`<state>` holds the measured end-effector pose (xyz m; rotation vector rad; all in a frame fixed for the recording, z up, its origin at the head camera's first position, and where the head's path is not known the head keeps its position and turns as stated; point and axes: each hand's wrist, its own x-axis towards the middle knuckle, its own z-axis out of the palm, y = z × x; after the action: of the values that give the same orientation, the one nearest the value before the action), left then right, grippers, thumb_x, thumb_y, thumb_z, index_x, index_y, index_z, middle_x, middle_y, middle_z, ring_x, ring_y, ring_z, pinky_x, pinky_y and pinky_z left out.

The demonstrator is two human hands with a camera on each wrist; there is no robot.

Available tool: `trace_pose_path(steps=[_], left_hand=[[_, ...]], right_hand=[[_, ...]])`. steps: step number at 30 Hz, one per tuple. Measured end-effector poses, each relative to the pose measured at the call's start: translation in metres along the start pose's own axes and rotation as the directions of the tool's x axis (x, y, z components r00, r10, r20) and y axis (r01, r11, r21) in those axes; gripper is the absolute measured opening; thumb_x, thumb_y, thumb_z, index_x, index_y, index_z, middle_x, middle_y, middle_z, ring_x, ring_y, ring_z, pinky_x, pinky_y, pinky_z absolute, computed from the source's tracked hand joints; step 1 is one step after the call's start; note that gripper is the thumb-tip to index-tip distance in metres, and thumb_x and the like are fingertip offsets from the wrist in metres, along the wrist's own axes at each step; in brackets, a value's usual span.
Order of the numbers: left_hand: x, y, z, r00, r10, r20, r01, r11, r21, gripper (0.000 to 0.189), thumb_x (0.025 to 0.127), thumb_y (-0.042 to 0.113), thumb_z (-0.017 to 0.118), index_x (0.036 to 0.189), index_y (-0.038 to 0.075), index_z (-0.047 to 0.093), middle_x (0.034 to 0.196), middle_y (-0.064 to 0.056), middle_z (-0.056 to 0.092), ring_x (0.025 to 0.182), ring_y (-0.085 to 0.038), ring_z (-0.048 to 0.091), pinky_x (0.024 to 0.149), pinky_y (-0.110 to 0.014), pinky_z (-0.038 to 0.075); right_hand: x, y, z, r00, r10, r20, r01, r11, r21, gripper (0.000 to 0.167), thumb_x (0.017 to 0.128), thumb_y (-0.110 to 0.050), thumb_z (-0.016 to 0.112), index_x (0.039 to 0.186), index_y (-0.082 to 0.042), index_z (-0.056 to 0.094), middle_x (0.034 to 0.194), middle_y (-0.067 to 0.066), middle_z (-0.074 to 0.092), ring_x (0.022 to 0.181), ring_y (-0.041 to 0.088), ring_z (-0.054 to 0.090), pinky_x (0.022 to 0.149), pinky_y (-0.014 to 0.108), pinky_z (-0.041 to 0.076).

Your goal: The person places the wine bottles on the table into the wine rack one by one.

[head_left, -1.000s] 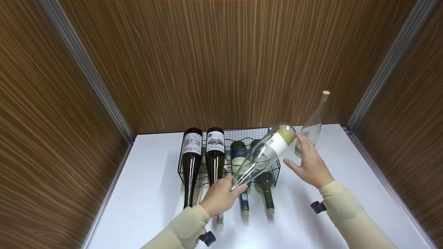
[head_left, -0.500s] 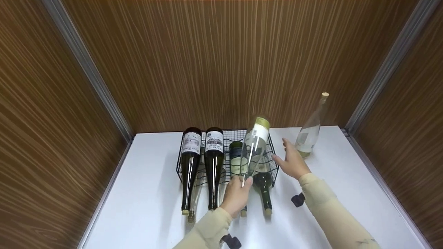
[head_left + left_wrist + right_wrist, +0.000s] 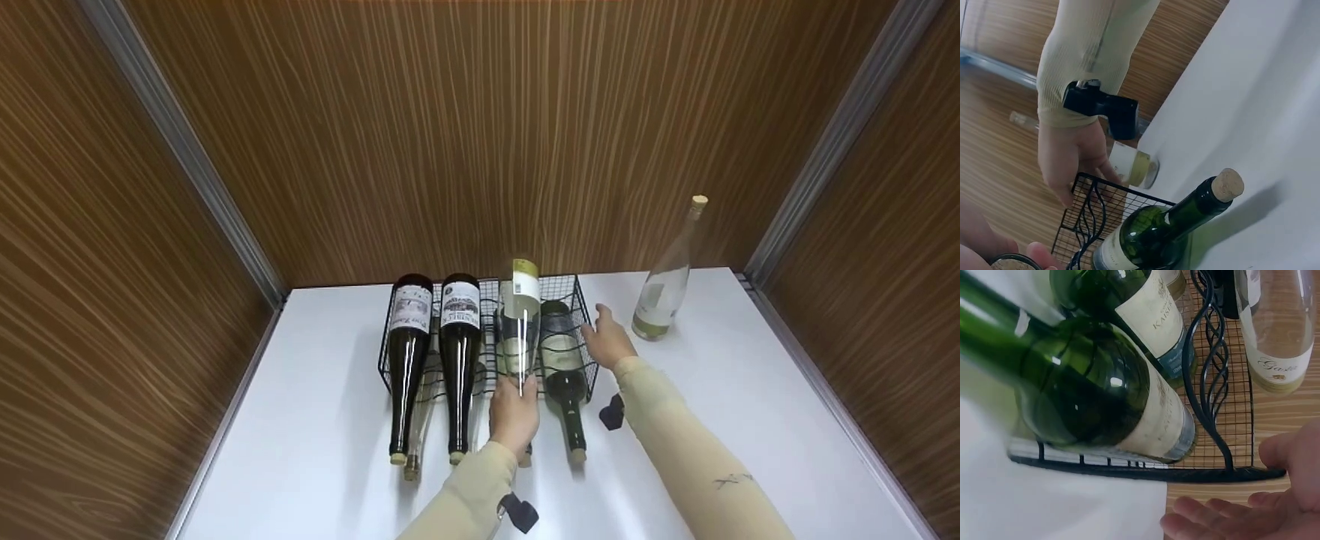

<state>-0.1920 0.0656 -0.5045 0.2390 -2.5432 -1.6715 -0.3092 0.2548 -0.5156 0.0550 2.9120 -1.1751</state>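
My left hand (image 3: 514, 420) grips a clear glass wine bottle (image 3: 526, 288) by its neck. The bottle's base, with a white and yellow-green label, points to the back wall, above the black wire wine rack (image 3: 559, 288). It overlaps a green wine bottle (image 3: 1154, 320) lying in the rack. Another green wine bottle (image 3: 568, 386) lies to its right, corked neck toward me. My right hand (image 3: 609, 343) is at the rack's right side, thumb and fingers extended on either side of its rim (image 3: 1196, 476). In the left wrist view, left fingertips surround the bottle's cork (image 3: 1013, 263).
Two dark wine bottles, the left (image 3: 409, 360) and the right (image 3: 460, 352), lie on the rack's upper level. Clear bottles lie beneath them. A corked clear bottle (image 3: 664, 296) stands upright at the back right of the white table (image 3: 322, 420). Wood-patterned panels surround it.
The clear bottle has swung from a rightward slant to nearly straight over the rack, held by my left hand. My right hand has left its base and moved left to the rack's side.
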Motion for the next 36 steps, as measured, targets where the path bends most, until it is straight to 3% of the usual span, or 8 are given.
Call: trace_pose_path(steps=[9,19,24,27,32,36], left_hand=[[-0.008,-0.005,0.003,1.0,-0.002,0.005,0.002,1.0,0.002,0.021,0.098,0.023,0.053,0.093,0.003,0.051,0.077,-0.005,0.052,0.066,-0.018,0.05,0.059,-0.032,0.043],[-0.011,-0.014,0.005,0.998,-0.062,0.012,0.063,0.995,-0.077,0.021,0.098,0.023,0.053,0.089,0.004,0.05,0.074,-0.004,0.048,0.064,-0.017,0.047,0.057,-0.029,0.041],[-0.011,-0.014,0.004,0.98,-0.154,0.129,0.183,0.95,-0.254,0.024,0.097,0.026,0.052,0.101,0.003,0.048,0.065,-0.004,0.048,0.051,-0.014,0.045,0.04,-0.024,0.034],[-0.012,-0.015,0.003,0.965,-0.187,0.184,0.236,0.926,-0.295,0.03,0.095,0.028,0.054,0.11,0.004,0.046,0.065,-0.006,0.051,0.048,-0.014,0.045,0.037,-0.023,0.032],[-0.013,-0.025,0.003,0.972,-0.156,0.177,0.202,0.937,-0.286,0.042,0.094,0.028,0.059,0.123,0.001,0.045,0.082,-0.009,0.053,0.053,-0.014,0.049,0.043,-0.025,0.038],[-0.016,-0.034,0.003,0.987,-0.091,0.135,0.123,0.96,-0.253,0.051,0.093,0.025,0.06,0.133,0.0,0.04,0.093,-0.01,0.056,0.059,-0.016,0.054,0.05,-0.028,0.045]], right_hand=[[0.001,-0.003,0.016,1.0,0.019,0.011,-0.019,1.0,0.009,0.049,0.103,-0.012,0.032,0.144,0.01,0.019,0.136,0.037,0.042,0.126,0.047,0.043,0.106,0.053,0.033],[0.0,-0.003,0.021,0.999,0.035,-0.004,-0.035,0.999,-0.042,0.047,0.101,-0.007,0.03,0.145,0.006,0.019,0.126,0.036,0.051,0.117,0.047,0.051,0.1,0.054,0.039],[0.0,-0.002,0.021,0.999,0.038,-0.009,-0.039,0.998,-0.051,0.046,0.101,-0.007,0.028,0.145,0.004,0.019,0.126,0.035,0.052,0.115,0.047,0.053,0.099,0.053,0.041],[0.0,-0.001,0.022,0.999,0.038,-0.013,-0.038,0.998,-0.056,0.046,0.101,-0.007,0.028,0.145,0.004,0.02,0.127,0.034,0.052,0.116,0.046,0.053,0.1,0.053,0.04],[0.0,0.0,0.025,0.999,0.04,-0.034,-0.042,0.998,-0.052,0.044,0.101,-0.008,0.029,0.143,0.003,0.023,0.123,0.035,0.054,0.112,0.047,0.055,0.098,0.054,0.042],[-0.001,-0.002,0.024,0.998,0.045,-0.037,-0.047,0.998,-0.047,0.045,0.101,-0.008,0.028,0.144,0.003,0.022,0.123,0.034,0.054,0.113,0.047,0.054,0.098,0.054,0.041]])
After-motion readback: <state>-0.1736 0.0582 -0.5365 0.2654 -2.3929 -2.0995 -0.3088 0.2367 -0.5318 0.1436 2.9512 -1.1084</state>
